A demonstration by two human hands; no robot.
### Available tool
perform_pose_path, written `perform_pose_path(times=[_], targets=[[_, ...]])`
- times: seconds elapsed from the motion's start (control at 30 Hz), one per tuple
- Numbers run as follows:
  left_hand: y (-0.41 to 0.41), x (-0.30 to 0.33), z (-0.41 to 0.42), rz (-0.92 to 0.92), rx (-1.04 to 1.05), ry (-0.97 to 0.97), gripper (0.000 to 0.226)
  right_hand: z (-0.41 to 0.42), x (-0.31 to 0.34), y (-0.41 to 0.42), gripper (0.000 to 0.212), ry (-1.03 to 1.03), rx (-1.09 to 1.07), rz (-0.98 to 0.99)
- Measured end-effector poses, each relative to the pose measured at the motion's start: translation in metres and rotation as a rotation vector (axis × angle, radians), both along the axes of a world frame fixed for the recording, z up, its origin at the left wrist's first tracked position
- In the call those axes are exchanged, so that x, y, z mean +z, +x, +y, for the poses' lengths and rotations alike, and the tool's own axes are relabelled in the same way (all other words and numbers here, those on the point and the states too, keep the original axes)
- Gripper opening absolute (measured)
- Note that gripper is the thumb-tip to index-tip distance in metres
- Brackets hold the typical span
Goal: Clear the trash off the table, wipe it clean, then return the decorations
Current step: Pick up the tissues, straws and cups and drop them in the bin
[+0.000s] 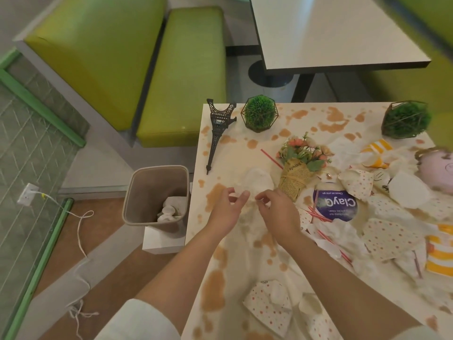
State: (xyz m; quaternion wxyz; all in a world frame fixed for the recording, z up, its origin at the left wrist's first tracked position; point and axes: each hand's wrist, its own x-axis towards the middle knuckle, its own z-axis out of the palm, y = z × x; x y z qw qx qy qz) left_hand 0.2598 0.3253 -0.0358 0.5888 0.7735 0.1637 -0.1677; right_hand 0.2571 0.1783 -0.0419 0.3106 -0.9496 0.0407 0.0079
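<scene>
So the white square table (235,153) is a proper mess: brown splashes all over, and most of the rubbish heaped on its right half. Both hands are out over the left-centre part, right by a crumpled white paper napkin (257,181). The left hand (226,209) has its fingers loosely curled and spread, holding nothing as far as I can see. The right hand (275,212) has thumb and forefinger nearly pinched together at the napkin's near edge; can't tell if it's actually got hold of it. My guess is that napkin goes next, since it's the loose bit nearest the beige plastic waste bin (157,195), which stands on the floor just off the table's left edge with some white paper already in it. Handy spot for a short toss.

The decorations sit mostly toward the far side: a dark metal Eiffel Tower model (217,133) lying tipped at the far-left corner, a green grass ball in a wire frame (259,113) beside it, and a small paper-wrapped flower bouquet (300,163) just right of the napkin. Polka-dot paper cups (389,238) and red-striped straws (270,158) litter the right.
</scene>
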Motion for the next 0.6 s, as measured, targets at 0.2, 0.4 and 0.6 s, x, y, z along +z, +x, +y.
perform_pose_path(times=[0.2, 0.4, 0.6], targets=[[0.007, 0.012, -0.003, -0.022, 0.081, -0.064, 0.014, 0.011, 0.014, -0.001, 0.010, 0.488, -0.114, -0.026], [0.007, 0.021, -0.003, 0.161, 0.145, -0.356, 0.013, 0.021, 0.032, 0.009, 0.011, 0.879, -0.271, 0.123], [0.031, 0.017, 0.001, 0.081, 0.263, -0.328, 0.041, 0.023, 0.030, 0.018, 0.008, 0.611, -0.166, 0.133]])
